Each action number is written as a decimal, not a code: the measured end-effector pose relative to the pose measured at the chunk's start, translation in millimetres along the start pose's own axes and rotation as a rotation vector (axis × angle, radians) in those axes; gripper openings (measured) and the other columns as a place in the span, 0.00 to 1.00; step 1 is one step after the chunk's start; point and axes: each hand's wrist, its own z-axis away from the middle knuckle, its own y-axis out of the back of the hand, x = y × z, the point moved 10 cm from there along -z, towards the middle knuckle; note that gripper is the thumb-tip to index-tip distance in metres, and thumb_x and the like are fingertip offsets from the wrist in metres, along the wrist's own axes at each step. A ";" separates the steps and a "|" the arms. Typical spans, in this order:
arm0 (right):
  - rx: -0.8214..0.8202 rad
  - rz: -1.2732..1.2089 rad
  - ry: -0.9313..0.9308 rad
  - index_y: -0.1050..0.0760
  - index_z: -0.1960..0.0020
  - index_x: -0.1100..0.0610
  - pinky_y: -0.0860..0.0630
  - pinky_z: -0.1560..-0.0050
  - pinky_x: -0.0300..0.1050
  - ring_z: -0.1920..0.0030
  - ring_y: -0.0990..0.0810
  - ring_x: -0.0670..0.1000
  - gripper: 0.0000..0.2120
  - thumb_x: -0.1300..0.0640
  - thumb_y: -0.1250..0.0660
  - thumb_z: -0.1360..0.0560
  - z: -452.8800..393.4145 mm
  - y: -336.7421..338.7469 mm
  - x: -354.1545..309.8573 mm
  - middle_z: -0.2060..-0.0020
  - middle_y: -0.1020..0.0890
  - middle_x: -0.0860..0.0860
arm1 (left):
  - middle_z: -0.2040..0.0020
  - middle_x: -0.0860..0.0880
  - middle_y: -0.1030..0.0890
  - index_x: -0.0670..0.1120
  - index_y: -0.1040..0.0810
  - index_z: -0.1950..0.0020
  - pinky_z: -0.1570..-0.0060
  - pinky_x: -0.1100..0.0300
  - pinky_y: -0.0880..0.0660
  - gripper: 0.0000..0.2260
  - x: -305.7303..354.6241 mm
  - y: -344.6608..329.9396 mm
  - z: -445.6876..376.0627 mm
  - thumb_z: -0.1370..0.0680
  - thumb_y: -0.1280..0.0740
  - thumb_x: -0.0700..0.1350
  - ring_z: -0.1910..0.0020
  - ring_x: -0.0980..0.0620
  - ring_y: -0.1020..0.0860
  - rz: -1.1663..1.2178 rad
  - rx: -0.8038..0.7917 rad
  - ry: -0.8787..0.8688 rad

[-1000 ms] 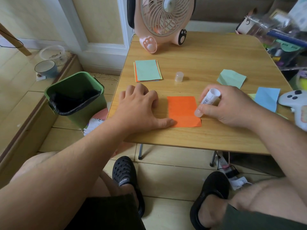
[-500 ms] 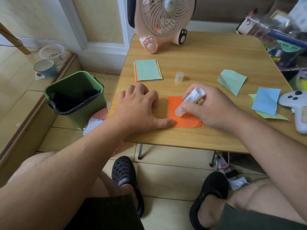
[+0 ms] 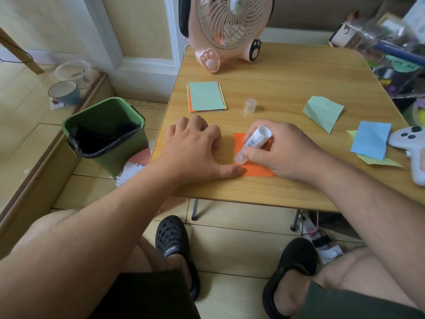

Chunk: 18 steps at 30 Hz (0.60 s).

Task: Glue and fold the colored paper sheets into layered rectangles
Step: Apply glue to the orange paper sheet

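**A:** What are the two hands doing?

**B:** The right hand [image 3: 282, 150] grips a white glue stick [image 3: 253, 143], fingers and thumb curled round its barrel. The stick is tilted, its clear lower tip down on an orange paper sheet [image 3: 253, 170]. The left hand [image 3: 195, 148] lies flat on the wooden table [image 3: 287, 72], fingers spread and loosely bent, holding nothing. Its thumb stretches toward the right hand and its tip touches the near left corner of the orange sheet.

**A:** Where does the sheet lie?

**B:** Between the two hands, near the table's front edge. The right hand covers much of it.

**A:** What lies beyond the hands?

**B:** Just past the right hand stands the glue stick's clear cap [image 3: 250, 105], upright and alone. Beyond the left hand is a neat stack of paper sheets [image 3: 206, 96], pale green on top, with orange and yellow edges showing beneath. Farther back stands a pink desk fan [image 3: 226, 26] with paw-shaped feet.

**A:** And out to the sides?

**B:** To the right of the right hand lies a folded pale green sheet [image 3: 323, 111]. Farther right is a folded blue sheet [image 3: 370, 140] resting on a yellow-green one [image 3: 377, 161], beside a white game controller [image 3: 411, 143]. Left of the left hand, down on the floor beside the table, stands a green bin [image 3: 103, 132] with a black liner.
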 end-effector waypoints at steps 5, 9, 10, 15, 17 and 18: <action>-0.018 0.009 0.008 0.21 0.55 0.50 0.33 0.68 0.31 0.68 0.28 0.40 0.07 0.52 0.23 0.26 2.1 4.6 -0.3 0.68 0.19 0.32 | 0.43 0.51 0.32 0.57 0.29 0.50 0.33 0.46 0.36 0.38 0.6 -1.3 0.6 0.41 0.46 0.86 0.39 0.45 0.33 -0.007 -0.024 -0.001; -0.014 0.005 -0.005 0.21 0.55 0.50 0.32 0.67 0.30 0.69 0.27 0.39 0.07 0.53 0.23 0.26 7.3 10.5 3.9 0.68 0.19 0.31 | 0.42 0.51 0.32 0.57 0.30 0.50 0.33 0.46 0.38 0.36 0.9 -1.4 0.5 0.41 0.45 0.85 0.38 0.44 0.34 -0.001 -0.033 -0.008; -0.011 0.005 -0.009 0.21 0.55 0.50 0.32 0.68 0.31 0.69 0.27 0.39 0.07 0.53 0.23 0.26 8.5 12.4 5.3 0.68 0.19 0.32 | 0.42 0.51 0.32 0.58 0.31 0.50 0.33 0.46 0.38 0.36 0.8 -1.6 0.4 0.41 0.45 0.85 0.38 0.44 0.34 -0.002 -0.036 -0.010; 0.001 0.014 -0.044 0.22 0.56 0.49 0.29 0.67 0.34 0.69 0.26 0.41 0.07 0.53 0.23 0.26 12.1 21.5 14.1 0.66 0.17 0.35 | 0.43 0.52 0.32 0.58 0.31 0.51 0.34 0.46 0.38 0.35 1.1 -1.0 0.5 0.41 0.44 0.85 0.38 0.44 0.34 0.009 -0.029 -0.010; 0.001 0.021 -0.049 0.22 0.56 0.50 0.30 0.66 0.32 0.68 0.25 0.40 0.07 0.54 0.23 0.26 13.7 24.6 16.1 0.66 0.17 0.35 | 0.43 0.52 0.32 0.58 0.31 0.51 0.34 0.47 0.39 0.35 1.1 -0.4 0.9 0.41 0.44 0.85 0.38 0.45 0.34 0.015 -0.024 -0.010; 0.000 0.023 -0.053 0.22 0.56 0.50 0.31 0.67 0.31 0.67 0.25 0.39 0.07 0.54 0.23 0.26 14.4 26.1 17.3 0.66 0.17 0.34 | 0.43 0.52 0.32 0.58 0.30 0.51 0.34 0.47 0.39 0.35 1.1 -0.4 0.9 0.41 0.44 0.85 0.38 0.45 0.34 0.015 -0.026 -0.011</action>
